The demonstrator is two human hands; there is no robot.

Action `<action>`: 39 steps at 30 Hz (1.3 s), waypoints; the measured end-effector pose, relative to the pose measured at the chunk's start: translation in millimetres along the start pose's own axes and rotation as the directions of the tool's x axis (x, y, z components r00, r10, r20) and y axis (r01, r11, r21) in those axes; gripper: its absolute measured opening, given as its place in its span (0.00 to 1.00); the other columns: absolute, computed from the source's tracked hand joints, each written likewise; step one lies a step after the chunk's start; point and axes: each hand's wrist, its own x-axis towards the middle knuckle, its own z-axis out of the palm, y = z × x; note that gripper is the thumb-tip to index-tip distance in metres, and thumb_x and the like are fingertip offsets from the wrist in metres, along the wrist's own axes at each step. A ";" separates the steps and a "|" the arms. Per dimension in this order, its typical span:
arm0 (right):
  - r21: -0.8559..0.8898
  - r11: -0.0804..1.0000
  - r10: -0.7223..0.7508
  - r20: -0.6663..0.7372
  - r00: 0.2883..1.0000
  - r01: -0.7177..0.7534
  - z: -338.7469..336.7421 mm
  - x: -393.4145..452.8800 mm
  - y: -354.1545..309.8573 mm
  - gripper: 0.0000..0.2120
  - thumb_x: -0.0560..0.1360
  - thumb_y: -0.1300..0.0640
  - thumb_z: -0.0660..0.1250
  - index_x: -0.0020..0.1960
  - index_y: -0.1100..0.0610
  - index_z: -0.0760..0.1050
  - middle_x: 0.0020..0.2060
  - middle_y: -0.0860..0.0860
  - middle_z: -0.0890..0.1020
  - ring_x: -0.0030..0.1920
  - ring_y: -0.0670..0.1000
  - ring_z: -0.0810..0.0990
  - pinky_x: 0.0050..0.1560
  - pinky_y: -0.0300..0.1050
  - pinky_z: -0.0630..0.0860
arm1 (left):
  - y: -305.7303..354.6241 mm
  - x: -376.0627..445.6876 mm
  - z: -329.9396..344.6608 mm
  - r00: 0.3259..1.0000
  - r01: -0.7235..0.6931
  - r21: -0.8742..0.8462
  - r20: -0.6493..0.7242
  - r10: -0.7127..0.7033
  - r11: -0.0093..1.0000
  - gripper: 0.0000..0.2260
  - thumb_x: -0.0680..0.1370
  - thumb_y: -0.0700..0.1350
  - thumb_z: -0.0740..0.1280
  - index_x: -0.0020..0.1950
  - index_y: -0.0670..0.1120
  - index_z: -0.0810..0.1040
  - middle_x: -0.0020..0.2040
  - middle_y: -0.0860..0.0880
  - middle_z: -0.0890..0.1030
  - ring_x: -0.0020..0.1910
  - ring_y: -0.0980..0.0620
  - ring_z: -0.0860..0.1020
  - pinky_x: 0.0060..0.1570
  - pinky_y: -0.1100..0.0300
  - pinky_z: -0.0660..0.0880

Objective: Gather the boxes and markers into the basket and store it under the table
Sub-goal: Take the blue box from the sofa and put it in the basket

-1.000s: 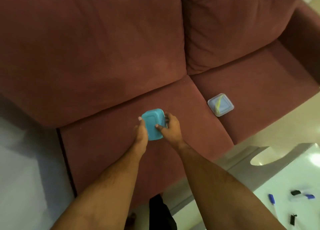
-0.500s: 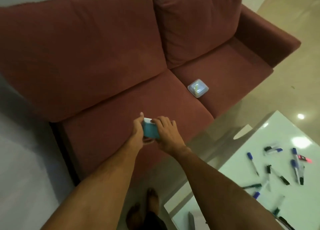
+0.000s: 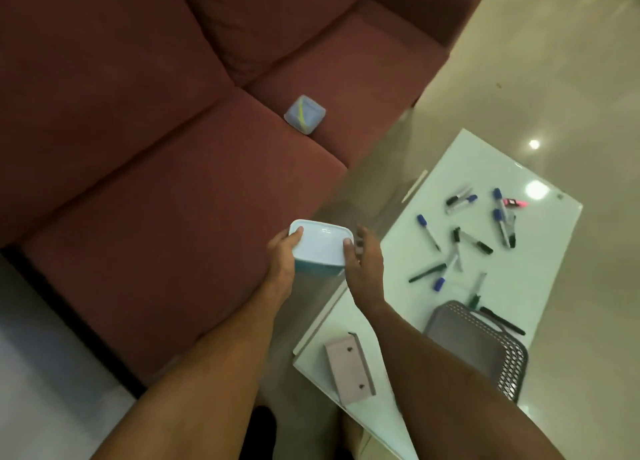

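A red sofa (image 3: pixel 145 169) is seen with a clear box (image 3: pixel 304 114) left on its seat. Beside it, the white desk (image 3: pixel 540 238) is strewn with markers (image 3: pixel 464 241), basket (image 3: pixel 485 342) at its near edge. The blue box (image 3: pixel 320 248) is gripped between left hand (image 3: pixel 282 255) and right hand (image 3: pixel 363 259), above the sofa's front edge.

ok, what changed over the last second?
The blue box was lifted off the sofa seat and carried toward the table, both hands keeping their grip: left hand, right hand. The clear box stays on the sofa; the markers lie ungathered.
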 end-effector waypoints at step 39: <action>0.051 0.861 0.493 -0.334 0.804 -0.507 -189.0 -108.4 353.6 0.12 0.82 0.62 0.61 0.64 0.54 0.73 0.52 0.54 0.82 0.51 0.54 0.80 0.50 0.52 0.80 | -366.4 -125.0 225.4 0.794 -0.600 0.581 0.518 0.319 0.550 0.17 0.83 0.37 0.62 0.72 0.43 0.73 0.69 0.46 0.76 0.67 0.51 0.74 0.66 0.66 0.70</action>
